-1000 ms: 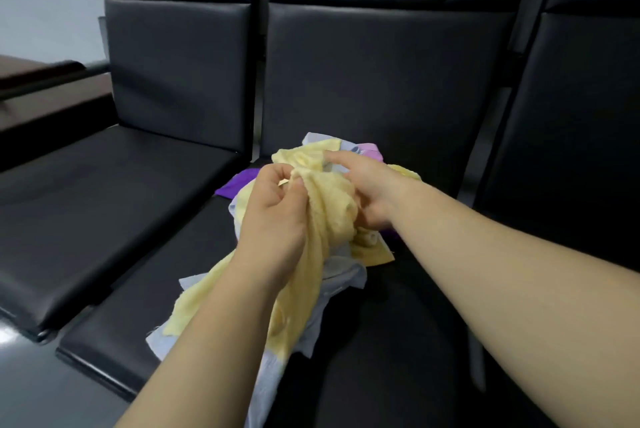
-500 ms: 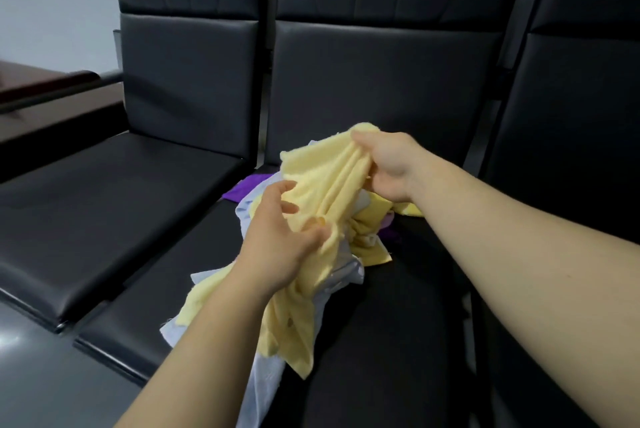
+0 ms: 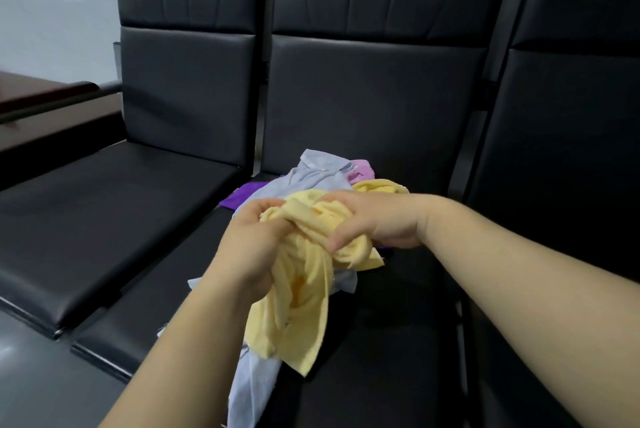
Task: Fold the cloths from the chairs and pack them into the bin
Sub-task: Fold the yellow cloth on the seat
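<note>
Cloth like this yellow cloth [image 3: 304, 306] looks light and limp, so with your left hand [image 3: 249, 254] and right hand [image 3: 377, 219] both clenched on its bunched top, you should find two corners.

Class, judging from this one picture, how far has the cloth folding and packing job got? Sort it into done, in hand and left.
Done: nothing visibly; no folded cloth or bin is in view.
In hand: the left hand and right hand grip a bunched yellow cloth.
Left: the pale blue cloth, pink cloth and purple cloth lie loose on the middle seat.
</note>
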`<state>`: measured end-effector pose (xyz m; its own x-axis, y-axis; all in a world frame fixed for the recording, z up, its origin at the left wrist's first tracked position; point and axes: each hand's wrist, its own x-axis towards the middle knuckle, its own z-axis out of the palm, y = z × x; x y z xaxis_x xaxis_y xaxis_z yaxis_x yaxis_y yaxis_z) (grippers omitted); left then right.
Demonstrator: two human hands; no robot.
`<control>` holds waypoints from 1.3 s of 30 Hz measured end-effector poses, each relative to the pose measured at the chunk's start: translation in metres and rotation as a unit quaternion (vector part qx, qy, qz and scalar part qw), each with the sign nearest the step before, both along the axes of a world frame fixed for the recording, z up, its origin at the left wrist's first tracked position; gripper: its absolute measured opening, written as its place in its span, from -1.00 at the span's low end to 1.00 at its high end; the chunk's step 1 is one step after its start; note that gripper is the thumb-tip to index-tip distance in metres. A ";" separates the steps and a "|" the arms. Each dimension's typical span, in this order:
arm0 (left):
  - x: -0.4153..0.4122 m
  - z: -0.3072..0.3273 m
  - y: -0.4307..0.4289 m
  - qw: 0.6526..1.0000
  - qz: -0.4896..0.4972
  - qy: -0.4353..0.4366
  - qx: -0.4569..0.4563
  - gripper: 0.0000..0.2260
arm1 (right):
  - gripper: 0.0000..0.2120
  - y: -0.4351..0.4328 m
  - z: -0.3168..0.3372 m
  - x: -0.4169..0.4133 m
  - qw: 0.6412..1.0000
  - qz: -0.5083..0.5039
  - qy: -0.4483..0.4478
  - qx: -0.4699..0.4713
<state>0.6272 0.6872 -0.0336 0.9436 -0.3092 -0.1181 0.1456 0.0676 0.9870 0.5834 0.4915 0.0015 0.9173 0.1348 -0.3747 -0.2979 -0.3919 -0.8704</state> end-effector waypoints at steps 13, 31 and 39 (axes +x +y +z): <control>-0.026 0.005 -0.011 0.980 -0.158 -0.116 -0.041 -0.62 | -0.61 -0.007 0.003 -0.030 0.939 -0.210 -0.047 0.269; -0.161 0.050 -0.136 0.938 -0.308 0.033 -0.156 -0.62 | -0.72 -0.101 0.087 -0.201 0.833 -0.366 -0.183 0.371; -0.216 0.021 -0.213 0.954 -0.294 0.058 -0.027 -0.73 | -0.69 -0.188 0.068 -0.303 0.742 -0.559 -0.140 0.341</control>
<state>0.4113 0.4747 -0.0125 0.5866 -0.7897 -0.1797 0.2817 -0.0091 0.9595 0.2800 0.3036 0.0691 0.6275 -0.6990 -0.3431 0.1248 0.5252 -0.8418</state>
